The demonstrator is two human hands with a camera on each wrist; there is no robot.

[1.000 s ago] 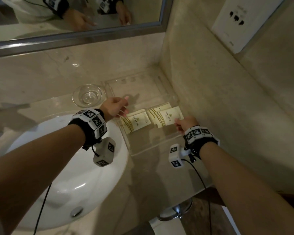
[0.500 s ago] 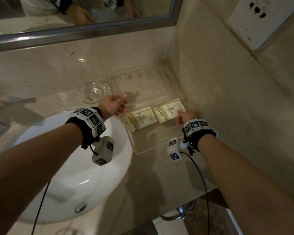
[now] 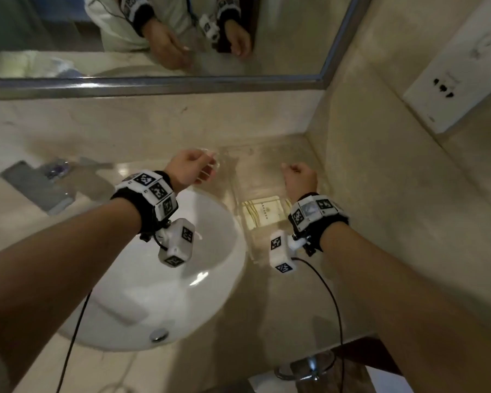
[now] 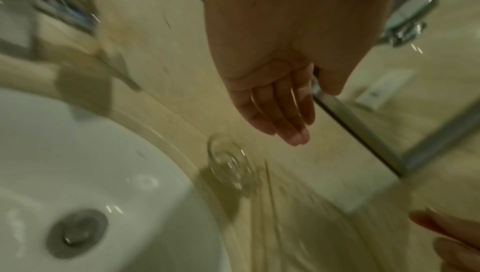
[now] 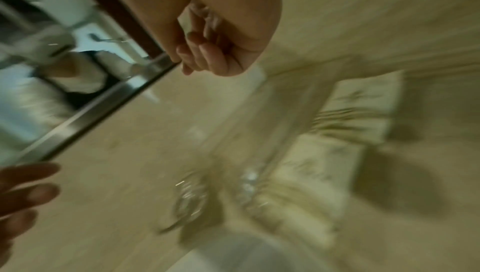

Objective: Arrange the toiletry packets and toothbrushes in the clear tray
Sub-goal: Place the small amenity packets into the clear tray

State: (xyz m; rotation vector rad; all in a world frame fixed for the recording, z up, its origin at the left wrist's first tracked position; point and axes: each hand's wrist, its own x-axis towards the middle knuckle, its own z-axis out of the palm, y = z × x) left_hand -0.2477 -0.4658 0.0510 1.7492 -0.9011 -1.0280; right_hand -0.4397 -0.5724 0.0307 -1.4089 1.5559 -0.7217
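Currently both hands raised off counter: left hand (image 3: 188, 169) fingers straight, empty; right hand (image 3: 298, 177) curled, empty. Cream gold-striped packet (image 3: 264, 211) lies flat inside clear plastic tray (image 3: 240, 177).

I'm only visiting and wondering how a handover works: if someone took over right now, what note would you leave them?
Left hand: open, empty, raised by the glass dish.
Right hand: fingers curled, empty, raised over the tray.
Packets: two lie side by side in the tray's near half; its far half is bare.
Done: packets are in the tray.
Left: the toothbrushes. None are in view, so find them first.
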